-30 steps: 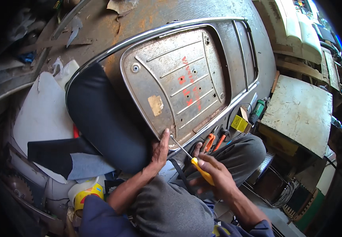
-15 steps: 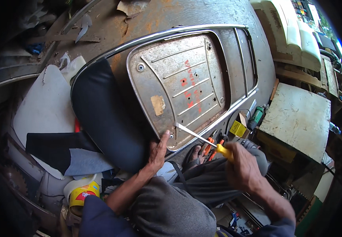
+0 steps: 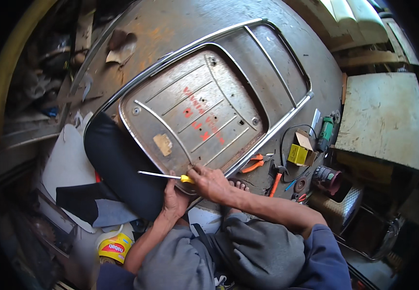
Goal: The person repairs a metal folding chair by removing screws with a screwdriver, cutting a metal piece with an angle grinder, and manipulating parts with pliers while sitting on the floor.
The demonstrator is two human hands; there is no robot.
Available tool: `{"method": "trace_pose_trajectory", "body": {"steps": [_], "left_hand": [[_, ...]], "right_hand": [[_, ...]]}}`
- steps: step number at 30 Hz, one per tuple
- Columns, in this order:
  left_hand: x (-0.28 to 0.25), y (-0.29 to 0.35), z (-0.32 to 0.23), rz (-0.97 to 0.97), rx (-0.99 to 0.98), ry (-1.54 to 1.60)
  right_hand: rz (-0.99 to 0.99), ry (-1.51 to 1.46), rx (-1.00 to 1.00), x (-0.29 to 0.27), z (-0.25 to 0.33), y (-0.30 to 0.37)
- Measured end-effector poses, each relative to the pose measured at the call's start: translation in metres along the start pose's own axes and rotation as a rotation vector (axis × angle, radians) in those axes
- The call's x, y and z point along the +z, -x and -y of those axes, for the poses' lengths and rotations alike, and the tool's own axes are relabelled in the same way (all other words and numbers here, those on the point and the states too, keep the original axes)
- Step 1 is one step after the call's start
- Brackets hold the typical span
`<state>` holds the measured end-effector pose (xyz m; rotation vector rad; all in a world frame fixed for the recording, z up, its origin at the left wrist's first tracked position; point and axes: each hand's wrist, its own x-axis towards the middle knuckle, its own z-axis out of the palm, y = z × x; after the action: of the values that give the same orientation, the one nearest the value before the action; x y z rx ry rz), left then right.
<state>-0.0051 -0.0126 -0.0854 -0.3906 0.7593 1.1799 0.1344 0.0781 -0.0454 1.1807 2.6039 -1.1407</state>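
Note:
A folding metal chair frame lies on its side, with a rusty metal seat panel (image 3: 171, 113) carrying red painted marks and several ribs. A black padded cushion (image 3: 117, 159) sits against the panel's left side. My left hand (image 3: 174, 200) grips the panel's near corner, thumb on the metal, its other fingers mostly hidden. In my right hand (image 3: 214, 183) is a screwdriver (image 3: 163, 175) with a yellow handle, its shaft pointing left across the cushion's edge. The right fingertips rest at the panel's near edge, beside my left thumb.
Right of the frame lie orange-handled pliers (image 3: 254, 164), a hammer (image 3: 276, 181), a yellow box (image 3: 297, 153) and a green angle grinder (image 3: 325, 134). A worn board-topped stand (image 3: 383, 121) is at the right. A yellow tub (image 3: 116, 247) sits near my left arm.
My right hand has come left and closer to the left hand, and the screwdriver tip has swung off the panel to point left. My view has shifted, showing more tools at right.

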Motion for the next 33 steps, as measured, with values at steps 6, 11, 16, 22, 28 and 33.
{"method": "trace_pose_trajectory", "body": {"steps": [6,11,16,22,28,33], "left_hand": [[0.017,0.000,0.001,-0.075,-0.007,-0.074],[-0.013,-0.007,-0.003,-0.148,-0.014,-0.154],[0.013,-0.001,0.004,0.024,-0.032,-0.164],[0.015,0.002,0.004,-0.022,0.019,-0.217],[0.020,0.009,0.003,-0.115,-0.034,-0.168],[0.016,0.045,-0.046,-0.254,-0.108,-0.774]], "right_hand": [[-0.037,0.122,-0.099,0.011,0.001,0.000],[-0.066,0.202,-0.168,0.019,0.012,0.002],[-0.056,0.039,-0.063,0.021,0.011,-0.006],[-0.124,-0.080,0.005,0.028,0.008,-0.019],[-0.322,-0.245,-0.011,0.025,-0.009,0.000],[-0.438,-0.545,-0.003,-0.006,-0.058,0.068]]}}
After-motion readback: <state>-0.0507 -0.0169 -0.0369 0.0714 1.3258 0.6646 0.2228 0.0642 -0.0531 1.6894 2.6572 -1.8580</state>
